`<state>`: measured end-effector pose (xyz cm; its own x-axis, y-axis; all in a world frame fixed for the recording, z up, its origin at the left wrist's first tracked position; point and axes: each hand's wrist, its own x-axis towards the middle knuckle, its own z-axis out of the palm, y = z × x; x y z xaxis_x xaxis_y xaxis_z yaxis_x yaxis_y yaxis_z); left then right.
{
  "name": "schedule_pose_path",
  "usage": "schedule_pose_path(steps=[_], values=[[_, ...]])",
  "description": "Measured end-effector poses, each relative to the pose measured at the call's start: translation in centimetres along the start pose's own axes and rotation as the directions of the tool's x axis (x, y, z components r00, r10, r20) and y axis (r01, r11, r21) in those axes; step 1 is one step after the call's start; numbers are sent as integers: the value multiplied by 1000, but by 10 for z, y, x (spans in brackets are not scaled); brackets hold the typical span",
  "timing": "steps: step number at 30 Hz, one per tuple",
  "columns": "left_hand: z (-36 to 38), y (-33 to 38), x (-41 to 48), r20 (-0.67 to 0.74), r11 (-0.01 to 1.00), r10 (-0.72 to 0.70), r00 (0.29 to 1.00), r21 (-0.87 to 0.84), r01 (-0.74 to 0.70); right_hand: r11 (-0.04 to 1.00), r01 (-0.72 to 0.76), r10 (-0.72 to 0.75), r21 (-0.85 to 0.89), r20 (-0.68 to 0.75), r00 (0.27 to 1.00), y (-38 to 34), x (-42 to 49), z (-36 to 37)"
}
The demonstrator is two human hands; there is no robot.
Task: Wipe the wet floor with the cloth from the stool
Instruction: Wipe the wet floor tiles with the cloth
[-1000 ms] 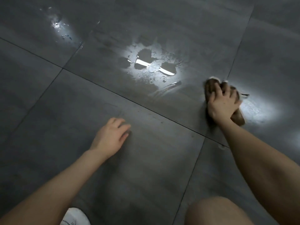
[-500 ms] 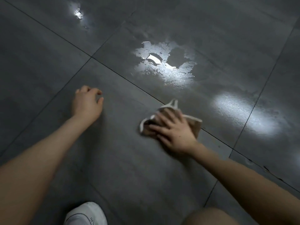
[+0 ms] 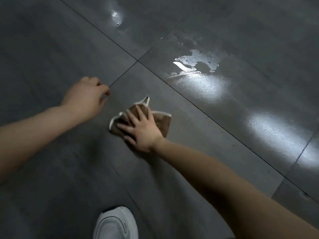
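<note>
A brown cloth with a white edge (image 3: 163, 122) lies crumpled on the dark grey tiled floor (image 3: 51, 49). My right hand (image 3: 141, 131) presses flat on it, fingers spread over the fabric. My left hand (image 3: 86, 97) rests on the floor to the left of the cloth, fingers curled under, with nothing in it. A shiny puddle (image 3: 198, 61) sits on the tile beyond the cloth, up and to the right. A smaller wet spot (image 3: 116, 16) glints further away.
A white shoe (image 3: 115, 223) stands on the floor at the bottom, near my body. Dark grout lines cross the floor diagonally and meet at a junction (image 3: 137, 60). Bright reflections of light (image 3: 276, 131) lie on the tile to the right.
My right hand has dragged the cloth from the right of the puddle leftward and toward me. The view has swung, so the puddle now lies upper right. My left hand stays planted.
</note>
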<state>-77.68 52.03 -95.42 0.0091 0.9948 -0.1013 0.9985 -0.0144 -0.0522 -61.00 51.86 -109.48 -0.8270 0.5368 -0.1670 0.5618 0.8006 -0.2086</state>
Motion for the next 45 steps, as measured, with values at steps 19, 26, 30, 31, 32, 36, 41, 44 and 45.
schedule_pose_path(steps=[19,26,30,31,32,36,41,44,45], values=[[71,-97,-52,4,692,-573,819,-533,487,971,-238,238,10,-22,971,-28,130,-17],[85,-134,-45,18,618,-633,774,-590,519,988,145,-148,-51,-61,987,9,-7,13],[94,-128,-38,37,593,-612,790,-639,489,709,-702,703,68,-151,695,130,9,-29],[96,-127,-37,37,593,-603,797,-648,478,551,-826,834,121,-107,541,141,34,-41],[97,-126,-35,36,587,-598,801,-661,468,451,-879,892,152,-55,448,144,66,-52],[91,-123,-23,-16,583,-602,799,-693,425,728,-682,683,70,10,731,85,194,-60],[77,-103,11,-73,599,-613,787,-692,403,999,38,-38,-38,-7,999,-35,168,-18],[79,-74,45,-51,607,-527,848,-721,334,988,120,-123,-97,-25,992,-7,69,-4],[78,-61,57,-47,617,-489,871,-725,307,986,81,-84,-147,-10,996,19,34,-4]])
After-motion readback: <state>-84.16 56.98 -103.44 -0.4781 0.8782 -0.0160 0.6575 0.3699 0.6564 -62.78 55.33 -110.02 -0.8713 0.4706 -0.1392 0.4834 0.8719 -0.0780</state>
